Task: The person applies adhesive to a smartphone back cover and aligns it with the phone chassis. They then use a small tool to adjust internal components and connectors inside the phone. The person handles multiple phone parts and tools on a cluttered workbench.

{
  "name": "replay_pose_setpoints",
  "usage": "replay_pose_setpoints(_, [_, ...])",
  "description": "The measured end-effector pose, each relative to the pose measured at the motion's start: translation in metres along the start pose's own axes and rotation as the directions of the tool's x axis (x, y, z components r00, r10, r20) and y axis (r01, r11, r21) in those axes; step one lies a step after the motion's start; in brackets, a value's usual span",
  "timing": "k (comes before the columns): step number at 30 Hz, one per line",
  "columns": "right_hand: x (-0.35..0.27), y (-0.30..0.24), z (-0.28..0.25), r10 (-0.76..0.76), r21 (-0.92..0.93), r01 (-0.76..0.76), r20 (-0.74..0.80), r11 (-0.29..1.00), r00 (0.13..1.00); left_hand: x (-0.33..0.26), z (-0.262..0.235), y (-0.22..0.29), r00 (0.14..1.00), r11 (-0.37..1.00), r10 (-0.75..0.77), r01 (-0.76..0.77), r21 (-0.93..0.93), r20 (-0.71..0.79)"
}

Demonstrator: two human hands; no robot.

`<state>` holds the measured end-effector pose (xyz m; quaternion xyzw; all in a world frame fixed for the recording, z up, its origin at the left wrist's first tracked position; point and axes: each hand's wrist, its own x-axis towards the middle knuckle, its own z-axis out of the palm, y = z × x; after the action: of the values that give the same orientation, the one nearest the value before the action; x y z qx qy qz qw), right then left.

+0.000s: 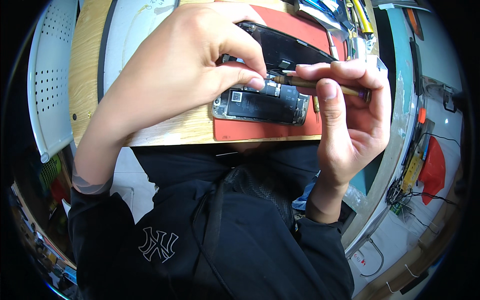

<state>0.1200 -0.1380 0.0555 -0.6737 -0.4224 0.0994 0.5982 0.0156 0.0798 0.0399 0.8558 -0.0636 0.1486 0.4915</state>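
An opened smartphone (260,106) lies on a red mat, its battery and inner boards bare. Its dark screen panel (285,44) is tilted up behind the body. My right hand (352,112) grips a slim brown screwdriver (312,84) between thumb and fingers, with the tip pointing left. Over the phone's upper left part, my left hand (200,60) has thumb and index finger pinched close to that tip. Whatever may sit in this pinch is hidden or too small to tell. The other left fingers reach behind the screen panel's left end.
The red mat (235,131) covers part of a wooden table (170,134). A thin pointed tool (316,107) lies right of the phone. Several tools, including a yellow-handled one (363,17), crowd the far right corner. A whitish board (135,35) lies far left.
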Motion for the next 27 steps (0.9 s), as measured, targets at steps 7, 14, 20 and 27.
replay_pose_setpoints(7, [-0.008,0.019,-0.001,-0.116,-0.155,0.094,-0.146,0.984,0.982,-0.001,0.001,0.006,0.997,0.995,-0.071,0.073,0.072,-0.021])
replay_pose_setpoints(14, [-0.013,0.033,0.000,-0.154,-0.275,0.117,-0.114,0.954,0.982,-0.001,0.000,0.004,0.998,0.990,-0.050,0.052,0.130,-0.025])
replay_pose_setpoints(20, [-0.012,0.030,0.002,-0.145,-0.295,0.108,-0.105,0.949,0.984,0.000,0.000,0.004,0.996,0.989,-0.084,0.087,0.117,-0.031])
replay_pose_setpoints(27, [-0.011,0.020,-0.001,-0.110,-0.423,0.101,0.003,0.900,0.994,0.001,-0.005,0.008,0.999,0.990,-0.027,0.030,0.138,-0.025])
